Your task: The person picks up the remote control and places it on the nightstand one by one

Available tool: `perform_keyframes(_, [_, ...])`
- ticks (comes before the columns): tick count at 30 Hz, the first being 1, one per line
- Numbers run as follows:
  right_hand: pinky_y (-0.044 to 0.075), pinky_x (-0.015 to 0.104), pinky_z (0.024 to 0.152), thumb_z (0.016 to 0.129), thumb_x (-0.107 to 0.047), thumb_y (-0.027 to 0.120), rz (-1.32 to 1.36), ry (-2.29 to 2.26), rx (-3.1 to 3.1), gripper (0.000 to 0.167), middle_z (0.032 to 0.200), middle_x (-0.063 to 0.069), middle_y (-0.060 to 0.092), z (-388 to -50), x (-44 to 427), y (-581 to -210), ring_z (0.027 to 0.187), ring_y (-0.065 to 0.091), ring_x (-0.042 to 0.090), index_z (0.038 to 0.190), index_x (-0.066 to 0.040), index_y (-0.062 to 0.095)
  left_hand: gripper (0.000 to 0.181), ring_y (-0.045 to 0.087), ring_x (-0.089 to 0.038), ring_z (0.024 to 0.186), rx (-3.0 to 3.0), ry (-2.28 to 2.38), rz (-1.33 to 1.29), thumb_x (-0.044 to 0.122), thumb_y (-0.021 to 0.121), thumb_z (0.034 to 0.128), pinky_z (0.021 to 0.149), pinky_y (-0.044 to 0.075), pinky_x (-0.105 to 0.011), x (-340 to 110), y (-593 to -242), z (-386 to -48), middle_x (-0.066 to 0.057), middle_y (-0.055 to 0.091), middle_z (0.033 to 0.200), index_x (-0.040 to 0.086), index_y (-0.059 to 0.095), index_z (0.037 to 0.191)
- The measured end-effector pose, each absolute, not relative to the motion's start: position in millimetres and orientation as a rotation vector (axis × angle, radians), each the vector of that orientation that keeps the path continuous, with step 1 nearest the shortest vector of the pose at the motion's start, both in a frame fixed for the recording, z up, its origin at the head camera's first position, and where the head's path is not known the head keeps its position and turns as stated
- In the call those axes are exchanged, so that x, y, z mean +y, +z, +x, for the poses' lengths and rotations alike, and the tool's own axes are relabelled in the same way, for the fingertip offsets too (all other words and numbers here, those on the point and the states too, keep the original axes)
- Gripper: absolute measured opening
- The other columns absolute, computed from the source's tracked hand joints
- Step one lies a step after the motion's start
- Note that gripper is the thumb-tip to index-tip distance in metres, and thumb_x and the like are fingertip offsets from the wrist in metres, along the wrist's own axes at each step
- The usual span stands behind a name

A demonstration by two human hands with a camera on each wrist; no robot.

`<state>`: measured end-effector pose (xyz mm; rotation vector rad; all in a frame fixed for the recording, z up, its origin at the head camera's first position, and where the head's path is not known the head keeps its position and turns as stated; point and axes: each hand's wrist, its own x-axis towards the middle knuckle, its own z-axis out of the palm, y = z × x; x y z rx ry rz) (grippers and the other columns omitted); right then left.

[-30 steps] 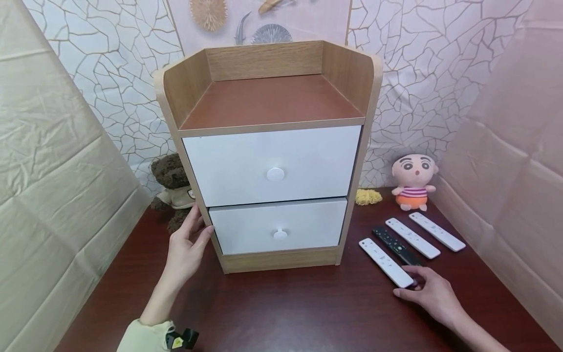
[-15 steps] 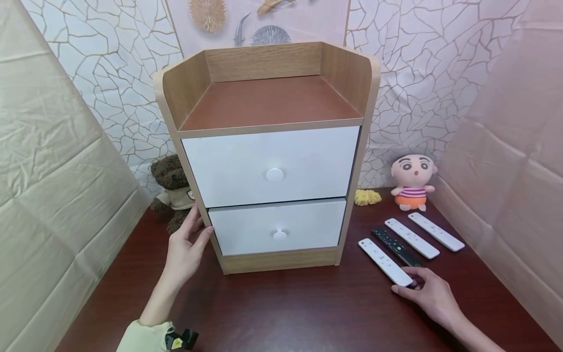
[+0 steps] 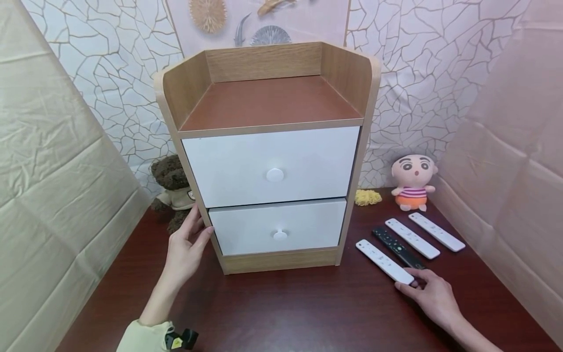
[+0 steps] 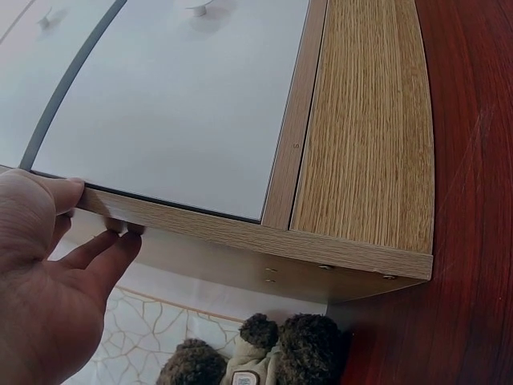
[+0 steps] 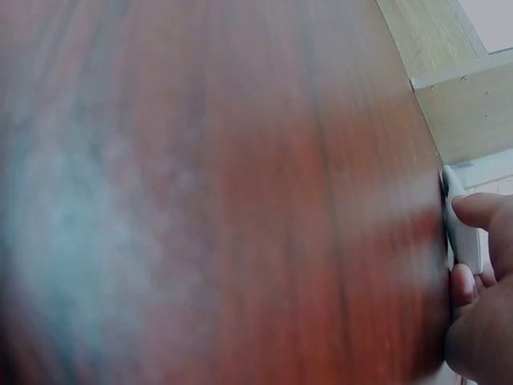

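Note:
In the head view, my left hand (image 3: 184, 252) holds the left side of a wooden two-drawer cabinet (image 3: 281, 260). The left wrist view shows the thumb (image 4: 64, 192) on its front edge and the fingers bent against its side panel. My right hand (image 3: 433, 296) pinches the near end of a white remote control (image 3: 381, 260), thumb on the left edge and fingers on the right. Beside it lies a black remote control (image 3: 396, 247), its near end close to my fingers. Farther right are two more white remote controls (image 3: 412, 238) (image 3: 436, 231). Both drawers of the cabinet are closed.
A brown teddy bear (image 3: 171, 173) sits behind the cabinet's left side. To the right are a yellow shaggy object (image 3: 367, 197) and a plush doll (image 3: 413, 181). Beige cloth walls (image 3: 66, 210) flank the dark red table (image 3: 281, 313); a patterned wall stands behind.
The white remote in my right hand has shifted slightly left at its far end and now lies at a wider angle from the black one. My left hand and the cabinet stay put.

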<state>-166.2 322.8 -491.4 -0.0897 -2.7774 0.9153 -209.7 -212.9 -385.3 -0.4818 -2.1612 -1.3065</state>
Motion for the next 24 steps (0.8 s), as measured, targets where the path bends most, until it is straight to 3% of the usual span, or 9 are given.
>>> perform_keyframes(9, [0.039,0.026,0.057,0.081,-0.028,0.089,-0.088,0.896,-2.695,0.049,0.08,0.001,0.06,-163.2,322.9,-494.9,0.067,0.05,0.008,0.113,0.006,0.074,0.072,0.057,0.009,0.112,-2.166,-1.295,-0.477,-0.007,0.068,0.0951,0.084,0.049,-0.01,-213.7,-386.2,-210.2,-0.023,0.065,0.132,0.011,0.039,0.159])
perform_keyframes(24, [0.037,0.022,0.057,0.079,-0.025,0.09,-0.11,0.904,-2.581,0.045,0.079,0.002,0.064,-159.6,324.8,-478.3,0.064,0.05,0.001,0.111,0.004,0.076,0.072,0.054,0.009,0.12,-2.13,-1.307,-0.507,-0.011,0.069,0.0932,0.086,0.049,-0.011,-214.5,-388.0,-212.6,-0.021,0.057,0.143,0.006,0.041,0.158])
